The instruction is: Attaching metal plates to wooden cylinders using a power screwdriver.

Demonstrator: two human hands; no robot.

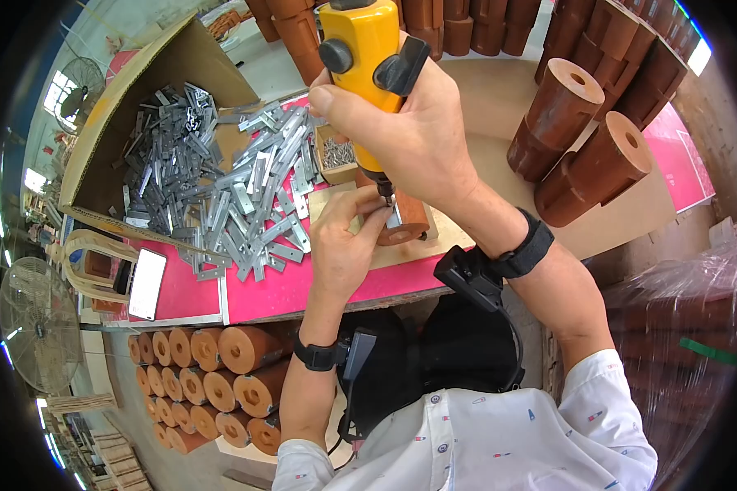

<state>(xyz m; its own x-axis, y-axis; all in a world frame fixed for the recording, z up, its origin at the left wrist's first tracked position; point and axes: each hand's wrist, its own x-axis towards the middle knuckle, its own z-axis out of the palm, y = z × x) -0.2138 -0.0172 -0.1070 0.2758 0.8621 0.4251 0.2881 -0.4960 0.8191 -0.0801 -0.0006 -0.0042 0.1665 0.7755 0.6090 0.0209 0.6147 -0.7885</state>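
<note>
My right hand (413, 123) is wrapped round a yellow power drill (367, 57) with black knobs, held upright, nose down. Its bit (386, 193) meets a small silver metal plate (395, 216) on a brown cylinder (407, 235) lying on its side. My left hand (341, 233) is pinched at the plate, thumb and fingertips against it close beside the bit. Whether a screw sits under the bit is too small to tell. Beneath the cylinder is a pale wooden board (442, 233) on the pink-topped bench (278, 296).
Loose metal plates (262, 192) spill from a cardboard box (131, 98) at the left. A small wooden tray (336, 168) holds screws. Brown cylinders (557, 119) stand at the right and back; more cylinders (250, 350) are stacked below the bench. A phone (147, 284) leans at the left edge.
</note>
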